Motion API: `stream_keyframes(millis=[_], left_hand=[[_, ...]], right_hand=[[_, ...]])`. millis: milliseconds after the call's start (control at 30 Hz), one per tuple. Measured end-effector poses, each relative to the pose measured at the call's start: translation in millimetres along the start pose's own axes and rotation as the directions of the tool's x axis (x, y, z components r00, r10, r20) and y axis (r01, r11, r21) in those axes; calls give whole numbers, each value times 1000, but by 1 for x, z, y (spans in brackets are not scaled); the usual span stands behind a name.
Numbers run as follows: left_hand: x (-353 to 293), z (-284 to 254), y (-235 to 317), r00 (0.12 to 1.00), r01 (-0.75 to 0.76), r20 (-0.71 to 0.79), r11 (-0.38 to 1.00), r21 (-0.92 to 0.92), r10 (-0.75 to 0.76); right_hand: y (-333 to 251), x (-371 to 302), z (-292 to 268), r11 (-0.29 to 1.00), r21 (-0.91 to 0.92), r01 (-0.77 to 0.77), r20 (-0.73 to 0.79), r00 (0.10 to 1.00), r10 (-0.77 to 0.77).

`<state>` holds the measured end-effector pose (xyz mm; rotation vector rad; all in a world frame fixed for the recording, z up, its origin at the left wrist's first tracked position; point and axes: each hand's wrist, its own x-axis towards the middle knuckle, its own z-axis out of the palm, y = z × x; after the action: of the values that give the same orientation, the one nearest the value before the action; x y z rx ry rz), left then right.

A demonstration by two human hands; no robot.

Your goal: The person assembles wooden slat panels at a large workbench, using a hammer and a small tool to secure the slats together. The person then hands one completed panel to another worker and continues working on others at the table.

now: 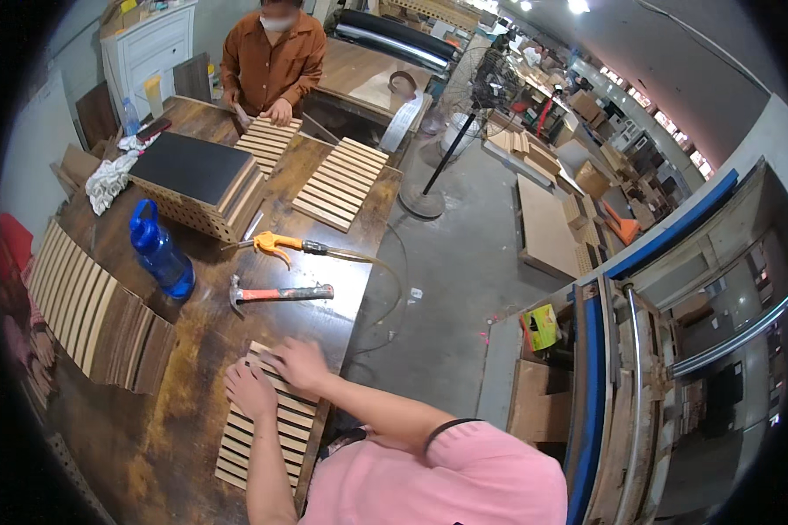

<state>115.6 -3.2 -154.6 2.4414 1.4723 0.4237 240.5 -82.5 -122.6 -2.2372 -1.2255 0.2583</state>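
A slatted wooden panel, pale strips with dark gaps between them, lies on the table in front of me. My left hand rests on its far end, fingers bent around the edge. Close beside it, my right hand reaches over the same end with its fingers curled together. Something small and dark shows by the fingertips, too hidden to name. Beyond my hands lies a claw hammer with a red and black handle. Farther back sits an orange air blow gun attached to a hose.
A blue water bottle stands left of the hammer. Stacked slatted panels fill the left side; a dark-topped stack and another panel lie farther back. Across the table, a person in a brown shirt handles a panel.
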Motion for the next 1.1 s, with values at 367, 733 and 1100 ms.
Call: stream_keyframes(millis=[367,733,1100], left_hand=[[2,-5,13,999,6,45,1000,26,-7],[4,0,9,998,61,-8,998,-17,-61],[17,0,22,998,-19,-54,999,-46,17]], right_hand=[[-5,44,18,984,139,112,-30,994,-108],[30,-25,-61,992,99,73,174,981,-89],[-6,63,4,988,84,128,72,988,-134]])
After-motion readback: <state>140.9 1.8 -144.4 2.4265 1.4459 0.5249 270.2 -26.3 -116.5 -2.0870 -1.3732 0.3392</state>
